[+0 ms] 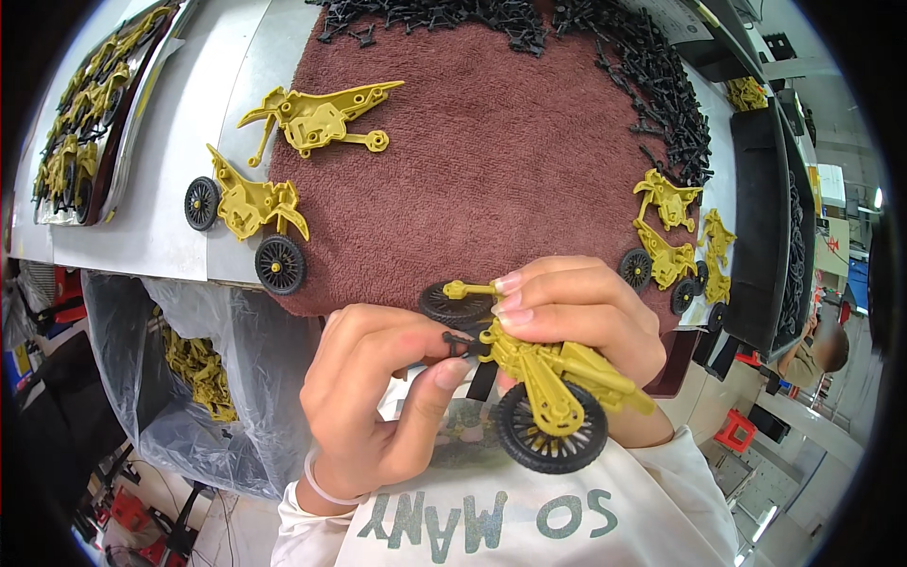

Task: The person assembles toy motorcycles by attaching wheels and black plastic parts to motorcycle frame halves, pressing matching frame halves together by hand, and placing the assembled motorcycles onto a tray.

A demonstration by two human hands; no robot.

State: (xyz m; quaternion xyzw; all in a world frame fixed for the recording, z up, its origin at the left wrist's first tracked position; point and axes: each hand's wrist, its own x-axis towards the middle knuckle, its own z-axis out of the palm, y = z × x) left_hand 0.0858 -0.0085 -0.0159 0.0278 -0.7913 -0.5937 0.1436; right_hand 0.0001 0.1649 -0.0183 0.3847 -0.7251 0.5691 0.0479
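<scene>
So the bike was in the air, not on the table [170, 170]: the right hand [586, 307] had a yellow toy motorcycle [534, 364] gripped from above, out in front of the person's chest near the close edge of a reddish-brown towel [453, 161]. Both black wheels [588, 444] were on it. The left hand [373, 397] had a small black part [457, 345] pinched between thumb and index finger, right up against the yellow body. Couldn't tell whether it was seated or just touching, since the fingertips covered the joint.

My read: this was the fitting step, getting that little black piece onto the bike. IMO the next move called for lining it up with its mount and pushing it straight in, with the right hand bracing the frame so it wouldn't twist.

No shortage of spares either, a big pile of black parts [675, 104] curved round the far and right sides of the towel. Over on the left were a bare yellow frame piece [316, 123] and, just below it, a yellow frame with two wheels [248, 206], both partly on the towel.
</scene>
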